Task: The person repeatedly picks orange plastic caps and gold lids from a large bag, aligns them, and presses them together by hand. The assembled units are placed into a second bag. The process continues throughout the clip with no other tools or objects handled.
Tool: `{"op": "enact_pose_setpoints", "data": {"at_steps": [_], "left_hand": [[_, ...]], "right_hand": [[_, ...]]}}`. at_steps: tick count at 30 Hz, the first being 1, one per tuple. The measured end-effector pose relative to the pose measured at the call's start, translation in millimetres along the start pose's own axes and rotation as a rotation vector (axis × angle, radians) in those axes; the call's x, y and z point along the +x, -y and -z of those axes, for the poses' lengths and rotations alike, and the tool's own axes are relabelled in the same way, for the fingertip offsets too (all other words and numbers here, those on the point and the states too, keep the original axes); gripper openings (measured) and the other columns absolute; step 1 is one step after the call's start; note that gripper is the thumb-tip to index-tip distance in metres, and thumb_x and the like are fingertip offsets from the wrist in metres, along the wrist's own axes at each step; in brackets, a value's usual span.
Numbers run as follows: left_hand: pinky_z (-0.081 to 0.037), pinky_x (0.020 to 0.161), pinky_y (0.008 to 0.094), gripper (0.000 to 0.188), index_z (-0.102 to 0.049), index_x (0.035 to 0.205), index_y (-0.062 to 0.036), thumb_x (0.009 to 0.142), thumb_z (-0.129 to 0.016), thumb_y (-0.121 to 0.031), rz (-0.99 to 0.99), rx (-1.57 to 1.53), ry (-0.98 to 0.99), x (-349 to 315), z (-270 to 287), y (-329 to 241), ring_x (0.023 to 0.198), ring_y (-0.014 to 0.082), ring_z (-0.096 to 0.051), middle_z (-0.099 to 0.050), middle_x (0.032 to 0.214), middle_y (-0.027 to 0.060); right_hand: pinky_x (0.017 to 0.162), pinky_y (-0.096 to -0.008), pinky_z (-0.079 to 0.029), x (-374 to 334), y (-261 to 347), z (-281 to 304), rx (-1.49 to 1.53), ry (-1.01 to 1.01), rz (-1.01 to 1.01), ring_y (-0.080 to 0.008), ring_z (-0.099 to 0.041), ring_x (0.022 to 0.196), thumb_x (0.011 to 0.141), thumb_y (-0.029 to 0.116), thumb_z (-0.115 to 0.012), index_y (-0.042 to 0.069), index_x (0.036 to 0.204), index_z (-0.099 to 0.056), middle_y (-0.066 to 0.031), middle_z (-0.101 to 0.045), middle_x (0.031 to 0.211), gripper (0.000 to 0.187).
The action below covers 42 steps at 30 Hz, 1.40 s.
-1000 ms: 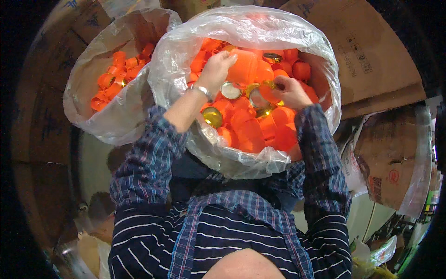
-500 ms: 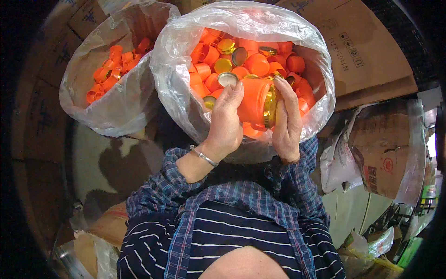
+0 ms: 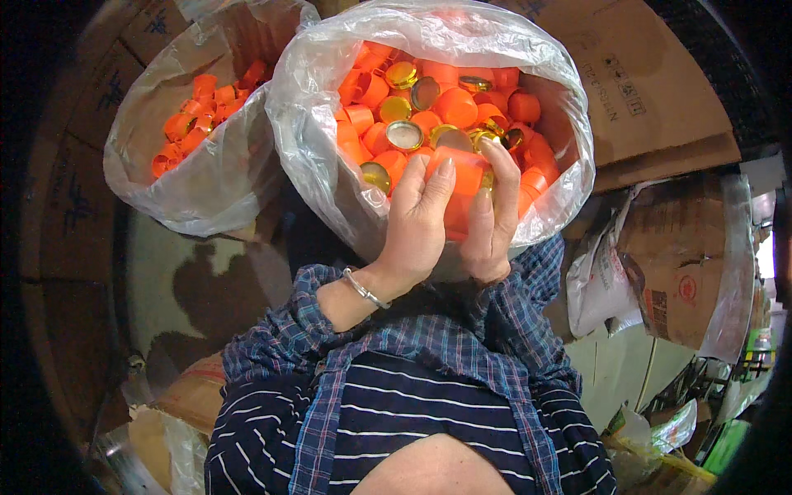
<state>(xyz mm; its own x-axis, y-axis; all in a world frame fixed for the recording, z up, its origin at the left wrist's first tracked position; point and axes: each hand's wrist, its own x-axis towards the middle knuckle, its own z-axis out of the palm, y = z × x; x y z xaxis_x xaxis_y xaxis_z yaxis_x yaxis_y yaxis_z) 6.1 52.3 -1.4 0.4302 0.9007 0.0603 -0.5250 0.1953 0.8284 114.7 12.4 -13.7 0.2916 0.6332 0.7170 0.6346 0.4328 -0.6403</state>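
Between my two hands is an orange plastic jar (image 3: pixel 455 175), tilted over the mouth of a large bag. My left hand (image 3: pixel 417 219) wraps its left side, the thumb lying along the jar. My right hand (image 3: pixel 495 219) grips the right end, where a little of a gold lid shows behind the fingers; most of that lid is hidden. Beneath them the clear plastic bag (image 3: pixel 318 157) is filled with orange jars (image 3: pixel 455 107) and loose gold lids (image 3: pixel 394 110). One lid (image 3: pixel 404 135) lies with its pale inner side up, just beyond my left fingertips.
A second clear bag (image 3: pixel 136 177) with smaller orange pieces (image 3: pixel 198 136) stands to the left. Cardboard (image 3: pixel 652 99) rises at the back right. A white sack (image 3: pixel 596 285) and a cardboard box (image 3: pixel 685 256) stand at the right. More packaging (image 3: pixel 169 441) lies at the lower left.
The jar has turned in my hands, and its gold lid is now mostly covered by my right fingers. My right hand has shifted left and a little nearer to me.
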Motion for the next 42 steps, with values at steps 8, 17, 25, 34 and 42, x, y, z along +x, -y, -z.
{"op": "enact_pose_setpoints", "data": {"at_steps": [8, 17, 25, 34, 42], "left_hand": [[-0.049, 0.080, 0.0268, 0.033, -0.059, 0.112, 0.0006, 0.107, -0.050, -0.030, -0.207, 0.391, 0.248, -4.1, 10.0, 6.0, 0.090, 0.0102, -0.059, -0.063, 0.100, 0.0050], [-0.052, 0.091, 0.0296, 0.043, -0.057, 0.119, 0.0025, 0.097, -0.064, -0.034, 0.317, 0.094, 0.379, 21.4, 32.3, -17.4, 0.101, 0.0171, -0.065, -0.066, 0.111, 0.0100], [-0.050, 0.089, 0.0311, 0.072, -0.048, 0.122, -0.0016, 0.067, -0.090, -0.019, -0.254, 0.824, 0.362, 1.0, 22.8, -39.0, 0.100, 0.0156, -0.059, -0.059, 0.110, 0.0107], [-0.053, 0.086, 0.0357, 0.062, -0.052, 0.114, 0.0003, 0.070, -0.088, -0.024, -0.168, 0.522, 0.276, -4.0, 21.4, -13.1, 0.097, 0.0237, -0.064, -0.062, 0.106, 0.0149], [-0.050, 0.099, 0.0315, 0.059, -0.042, 0.134, 0.0007, 0.093, -0.073, -0.028, 0.229, -0.380, 0.210, 13.9, 26.5, -14.0, 0.117, 0.0171, -0.058, -0.057, 0.128, 0.0120]], "right_hand": [[0.108, -0.0344, -0.038, -6.0, 1.3, -7.9, 0.537, -0.142, -0.541, -0.0226, -0.050, 0.125, 0.104, 0.026, -0.044, -0.003, 0.139, -0.047, -0.0145, -0.052, 0.136, 0.045], [0.098, -0.0289, -0.042, 14.4, -10.6, 17.9, 0.695, 0.139, -0.795, -0.0160, -0.059, 0.108, 0.104, 0.025, -0.047, -0.005, 0.110, -0.068, -0.0086, -0.068, 0.111, 0.037], [0.092, -0.0310, -0.046, 18.0, 15.5, 26.5, 0.205, 0.176, -0.406, -0.0225, -0.062, 0.101, 0.106, 0.024, -0.043, -0.006, 0.113, -0.064, -0.0136, -0.067, 0.109, 0.037], [0.090, -0.0306, -0.047, 19.4, 7.9, 20.4, 0.422, 0.081, -0.639, -0.0190, -0.062, 0.096, 0.108, 0.028, -0.039, -0.006, 0.108, -0.066, -0.0114, -0.068, 0.103, 0.043], [0.105, -0.0368, -0.044, 1.6, 8.1, 4.3, -0.108, 0.089, -0.171, -0.0255, -0.057, 0.119, 0.098, 0.022, -0.057, -0.002, 0.139, -0.044, -0.0137, -0.054, 0.135, 0.049]]}}
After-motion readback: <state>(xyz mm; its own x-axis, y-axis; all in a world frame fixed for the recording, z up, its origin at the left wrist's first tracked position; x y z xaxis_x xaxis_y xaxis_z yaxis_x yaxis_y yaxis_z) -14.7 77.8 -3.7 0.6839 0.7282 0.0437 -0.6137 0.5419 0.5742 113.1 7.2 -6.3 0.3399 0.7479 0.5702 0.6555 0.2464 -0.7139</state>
